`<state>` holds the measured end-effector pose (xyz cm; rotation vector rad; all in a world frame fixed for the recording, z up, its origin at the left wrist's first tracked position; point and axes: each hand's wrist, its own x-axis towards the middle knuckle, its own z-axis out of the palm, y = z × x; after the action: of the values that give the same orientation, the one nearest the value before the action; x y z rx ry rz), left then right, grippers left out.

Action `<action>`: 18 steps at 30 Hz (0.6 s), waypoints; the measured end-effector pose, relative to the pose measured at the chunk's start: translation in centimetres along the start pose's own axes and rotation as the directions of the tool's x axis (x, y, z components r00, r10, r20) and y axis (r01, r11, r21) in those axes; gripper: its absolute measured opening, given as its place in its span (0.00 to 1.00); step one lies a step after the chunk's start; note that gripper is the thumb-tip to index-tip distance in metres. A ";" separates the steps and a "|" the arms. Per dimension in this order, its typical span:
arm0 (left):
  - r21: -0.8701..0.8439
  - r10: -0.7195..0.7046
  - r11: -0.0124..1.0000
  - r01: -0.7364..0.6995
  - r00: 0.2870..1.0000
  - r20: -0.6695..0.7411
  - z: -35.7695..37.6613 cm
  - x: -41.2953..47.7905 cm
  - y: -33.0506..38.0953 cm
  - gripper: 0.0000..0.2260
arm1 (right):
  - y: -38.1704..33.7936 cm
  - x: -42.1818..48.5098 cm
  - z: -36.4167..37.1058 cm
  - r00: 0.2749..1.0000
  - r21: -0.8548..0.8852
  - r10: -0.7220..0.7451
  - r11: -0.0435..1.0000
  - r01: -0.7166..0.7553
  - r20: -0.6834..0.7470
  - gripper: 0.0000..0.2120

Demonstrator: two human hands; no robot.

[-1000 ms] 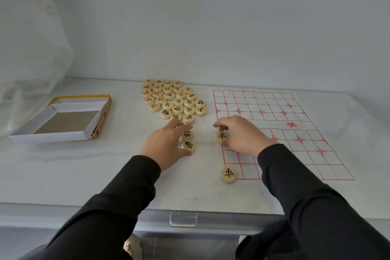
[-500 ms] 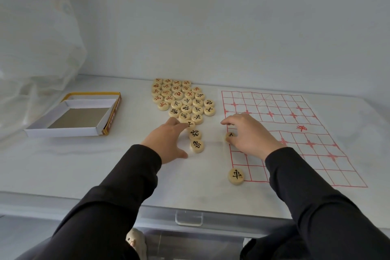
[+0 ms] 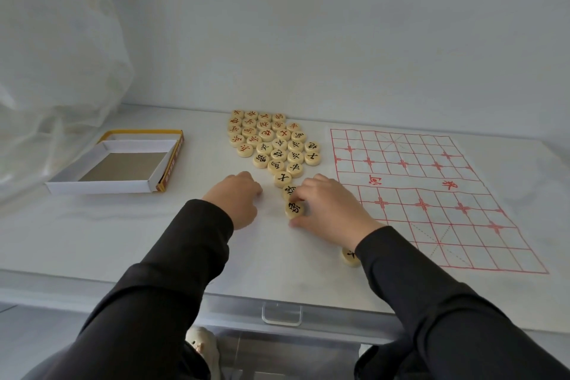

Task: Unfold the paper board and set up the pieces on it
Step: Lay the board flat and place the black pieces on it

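Observation:
The paper board (image 3: 413, 185), white with a red grid, lies unfolded on the right of the table. A cluster of round wooden pieces (image 3: 271, 142) with red and black characters sits left of it. My right hand (image 3: 330, 210) reaches left off the board and pinches a black-marked piece (image 3: 294, 209) between thumb and fingers, just below another black piece (image 3: 289, 190). My left hand (image 3: 237, 197) rests beside them with curled fingers, holding nothing. One black piece (image 3: 350, 256) lies at the board's near-left corner, half hidden by my right sleeve.
An open white and yellow box (image 3: 101, 187) stands at the left of the table. A sheer curtain (image 3: 46, 71) hangs at the far left. The wall is close behind the pieces. A clear drawer handle (image 3: 282, 315) sits under the table's front edge.
My right hand left the board's left edge and moved left onto the lowest loose black piece. My left hand drew back from those pieces and curled up.

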<state>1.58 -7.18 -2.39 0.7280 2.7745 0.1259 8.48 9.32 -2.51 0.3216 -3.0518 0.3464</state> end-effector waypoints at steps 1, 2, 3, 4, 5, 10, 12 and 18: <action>-0.002 -0.006 1.000 0.006 1.000 -0.003 0.0 0.0 0.0 0.21 | -0.1 0.0 0.0 1.000 -0.004 -0.005 1.000 0.005 -0.002 0.17; -0.002 -0.010 1.000 0.010 1.000 -0.007 0.1 0.0 0.0 0.20 | -0.1 -0.1 -0.1 1.000 -0.006 -0.008 1.000 0.008 -0.002 0.16; 0.001 -0.012 1.000 0.012 1.000 -0.010 0.1 0.0 0.1 0.20 | -0.1 -0.1 -0.1 1.000 -0.006 -0.012 1.000 0.012 0.000 0.16; 0.007 -0.011 1.000 0.011 1.000 -0.015 0.2 0.0 0.1 0.20 | -0.1 -0.1 -0.1 1.000 -0.004 -0.012 1.000 0.012 0.010 0.17; 0.015 -0.012 1.000 0.012 1.000 -0.018 0.2 -0.1 0.1 0.20 | -0.1 -0.2 -0.1 1.000 0.000 -0.008 1.000 0.008 0.023 0.18; 0.050 -0.041 0.998 0.043 0.998 -0.048 0.3 -0.2 0.8 0.19 | 0.0 -0.3 0.2 0.999 0.020 0.011 1.000 -0.012 0.034 0.18; 0.068 -0.058 0.996 0.062 0.996 -0.066 0.3 -0.3 1.1 0.18 | 0.2 -0.8 -0.2 0.999 0.054 0.022 0.998 -0.020 -0.036 0.12; 0.061 -0.100 0.992 0.107 0.990 -0.103 0.6 -0.5 3.1 0.17 | 2.4 -3.2 -1.3 0.977 0.295 0.184 0.944 -0.145 -0.108 0.11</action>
<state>3.59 -4.72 -2.42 0.6069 2.9174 0.0513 11.15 12.55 -1.98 0.0485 -2.8988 0.7899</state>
